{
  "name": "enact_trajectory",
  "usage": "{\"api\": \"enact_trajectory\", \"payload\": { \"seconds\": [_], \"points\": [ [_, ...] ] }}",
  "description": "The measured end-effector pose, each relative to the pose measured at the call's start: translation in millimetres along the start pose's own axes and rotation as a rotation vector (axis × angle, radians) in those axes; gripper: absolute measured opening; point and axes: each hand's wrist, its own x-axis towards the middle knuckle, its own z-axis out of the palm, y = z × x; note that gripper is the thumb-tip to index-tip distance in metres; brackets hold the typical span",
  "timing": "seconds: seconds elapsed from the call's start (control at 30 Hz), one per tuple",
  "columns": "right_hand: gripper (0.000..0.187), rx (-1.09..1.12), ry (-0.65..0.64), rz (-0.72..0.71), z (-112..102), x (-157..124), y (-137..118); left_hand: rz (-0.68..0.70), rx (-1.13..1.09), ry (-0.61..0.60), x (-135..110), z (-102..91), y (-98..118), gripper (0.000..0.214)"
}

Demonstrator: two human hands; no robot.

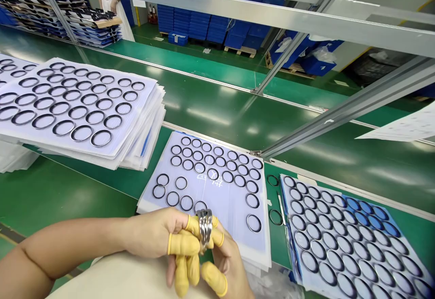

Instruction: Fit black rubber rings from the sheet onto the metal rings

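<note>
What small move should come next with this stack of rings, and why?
Probably lift the nearest ring off the sheet onto the stack of rings in the left hand and right hand: that ring sits right beside the fingers, and the near rows show gaps.

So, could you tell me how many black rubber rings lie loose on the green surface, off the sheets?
2: one black rubber ring, and another black rubber ring below it, both left of the white printed sheet. Others may be hidden.
</note>
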Motion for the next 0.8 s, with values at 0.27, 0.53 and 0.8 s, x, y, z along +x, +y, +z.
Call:
{"api": "enact_trajectory", "payload": {
  "seconds": [0.27, 0.53, 0.8],
  "points": [
    [0.037, 0.030, 0.057, 0.022, 1, -2, 0, -0.097, 0.316, 0.144, -7, 5.8, -2, 0.009],
    [0.055, -0.112, 0.008, 0.065, -1, -11, -3, 0.057, 1.095, 0.123, -22, 17.7, 11, 0.018],
    [0.081, 0.010, 0.035, -0.069, 2, -21, 3, 0.159, 0.721, 0.078, -15, 12.6, -5, 0.052]
  ]
}}
